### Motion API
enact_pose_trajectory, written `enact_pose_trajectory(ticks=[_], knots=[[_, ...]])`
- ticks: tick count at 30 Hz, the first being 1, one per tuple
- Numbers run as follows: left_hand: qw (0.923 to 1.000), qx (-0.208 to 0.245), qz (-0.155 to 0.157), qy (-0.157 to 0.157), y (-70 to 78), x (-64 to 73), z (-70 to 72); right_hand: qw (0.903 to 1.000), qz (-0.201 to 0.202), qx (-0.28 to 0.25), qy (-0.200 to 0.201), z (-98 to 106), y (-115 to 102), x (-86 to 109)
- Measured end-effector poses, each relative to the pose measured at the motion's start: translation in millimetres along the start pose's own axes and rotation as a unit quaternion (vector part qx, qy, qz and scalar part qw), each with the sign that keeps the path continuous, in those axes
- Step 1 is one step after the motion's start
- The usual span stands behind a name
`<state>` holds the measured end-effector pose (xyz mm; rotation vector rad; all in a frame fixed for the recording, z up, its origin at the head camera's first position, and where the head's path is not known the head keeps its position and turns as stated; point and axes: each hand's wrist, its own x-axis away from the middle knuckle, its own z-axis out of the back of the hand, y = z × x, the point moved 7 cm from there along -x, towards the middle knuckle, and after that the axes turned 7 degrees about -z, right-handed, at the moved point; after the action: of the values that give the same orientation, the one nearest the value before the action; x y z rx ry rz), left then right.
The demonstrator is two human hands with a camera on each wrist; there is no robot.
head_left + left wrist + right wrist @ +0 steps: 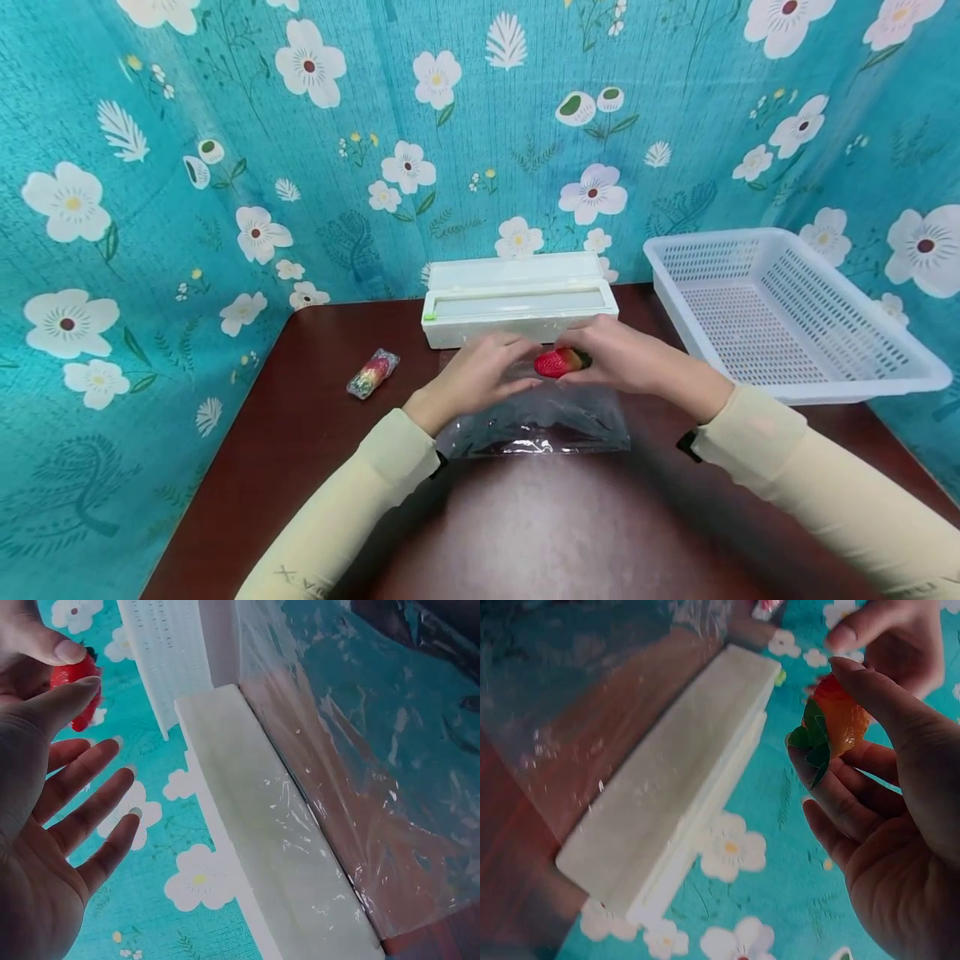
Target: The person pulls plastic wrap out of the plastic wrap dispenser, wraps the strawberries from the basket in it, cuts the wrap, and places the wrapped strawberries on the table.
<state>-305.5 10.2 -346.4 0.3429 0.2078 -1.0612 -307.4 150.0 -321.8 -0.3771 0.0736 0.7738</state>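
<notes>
In my right hand (618, 357) I hold a red strawberry (557, 362) with green leaves, pinched between thumb and fingers. The right wrist view shows its leafy end (816, 739) toward me and its orange-red side lit. Close by on the left is my left hand (480, 377), its fingers spread and loosely bent, gripping nothing. Its thumb overlaps the strawberry in the left wrist view, but a gap shows in the head view. Beneath both hands lies a sheet of clear plastic film (551, 429), running from a white cling film box (450, 335) with its lid up.
A small film-wrapped thing (372, 373), red, yellow and green, lies at the left on the dark brown table (300, 483). At the back right stands a white perforated plastic basket (678, 304). A teal flowered cloth (480, 150) hangs behind the table.
</notes>
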Motion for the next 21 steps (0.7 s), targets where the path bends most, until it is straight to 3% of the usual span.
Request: enact_pose_trajectory(ticks=[7,16,21], knots=[[0.9999,0.001,0.009,-0.005,-3.1,0.8,-2.2,0.9989,0.042,-0.010,0.021,-13.0,-11.6,-6.1],[0.9987,0.031,0.036,-0.020,-18.7,14.9,-8.6,0.9996,0.012,-0.025,-0.005,-23.6,-3.8,-5.4],[0.9983,0.046,0.033,-0.013,-21.7,19.0,-12.7,0.9992,0.004,-0.037,-0.011,-34.4,1.0,-6.3]])
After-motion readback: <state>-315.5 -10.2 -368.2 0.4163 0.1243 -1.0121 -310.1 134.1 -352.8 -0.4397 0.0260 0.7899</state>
